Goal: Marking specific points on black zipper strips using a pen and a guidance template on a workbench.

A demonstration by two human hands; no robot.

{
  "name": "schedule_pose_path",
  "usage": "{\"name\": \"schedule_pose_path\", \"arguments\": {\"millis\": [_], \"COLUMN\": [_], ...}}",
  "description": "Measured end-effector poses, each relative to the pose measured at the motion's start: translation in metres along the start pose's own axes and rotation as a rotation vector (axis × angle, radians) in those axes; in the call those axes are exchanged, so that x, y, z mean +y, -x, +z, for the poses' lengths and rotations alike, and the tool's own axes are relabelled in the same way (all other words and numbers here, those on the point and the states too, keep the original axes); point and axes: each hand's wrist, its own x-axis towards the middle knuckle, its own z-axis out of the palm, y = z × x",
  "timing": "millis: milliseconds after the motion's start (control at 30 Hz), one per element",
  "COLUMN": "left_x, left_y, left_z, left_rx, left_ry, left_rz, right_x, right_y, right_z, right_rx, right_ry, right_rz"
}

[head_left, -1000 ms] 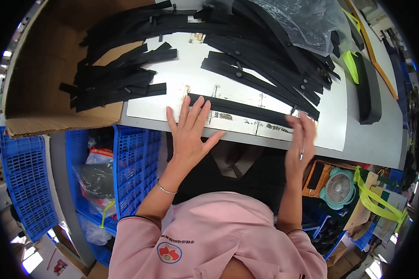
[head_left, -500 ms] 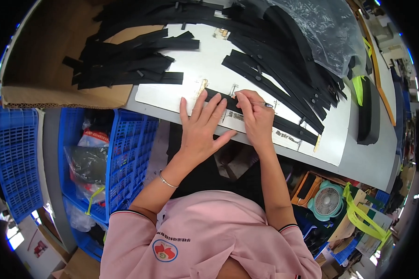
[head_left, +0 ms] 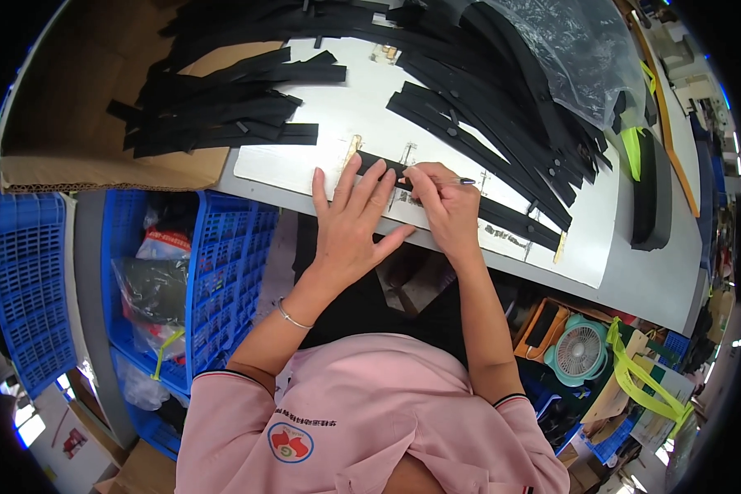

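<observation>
A long black fabric strip (head_left: 519,221) lies along the near edge of a white board (head_left: 305,167), between two pieces of yellowish tape. My left hand (head_left: 351,206) rests on the strip's left part, fingers spread and holding nothing. Close beside it, my right hand (head_left: 447,202) is closed around a slim pen (head_left: 467,181). The pen's back end sticks out to the right, and its tip meets the strip near my left fingertips. My fingers partly hide the tip. Dark marks and lines show on the board around the strip.
Black strips are heaped at the back left (head_left: 222,103) and back right (head_left: 502,123), by clear plastic film (head_left: 568,49). An open cardboard box (head_left: 66,107) stands at the left, above blue crates (head_left: 230,272). A small green fan (head_left: 580,352) sits below the table at right.
My right hand has shifted slightly left along the strip, and more of the pen's back end shows. My left hand keeps its place on the strip. The whole view has drifted a little.
</observation>
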Motion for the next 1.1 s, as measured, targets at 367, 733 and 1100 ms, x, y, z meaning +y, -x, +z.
{"name": "schedule_pose_path", "arguments": {"millis": [367, 733, 1100], "left_x": [0.002, 0.002, 0.051], "left_y": [-0.002, -0.002, -0.017], "left_z": [0.002, 0.001, 0.008], "left_rx": [-0.014, -0.025, -0.116], "left_ry": [-0.035, -0.047, 0.154], "left_rz": [0.012, 0.029, 0.089], "right_x": [-0.002, 0.011, 0.018], "right_y": [-0.001, 0.03, 0.03], "right_z": [-0.007, -0.077, -0.075], "right_rx": [0.012, 0.356, 0.34], "right_ry": [0.127, 0.167, 0.135], "right_rz": [-0.171, 0.007, 0.049]}}
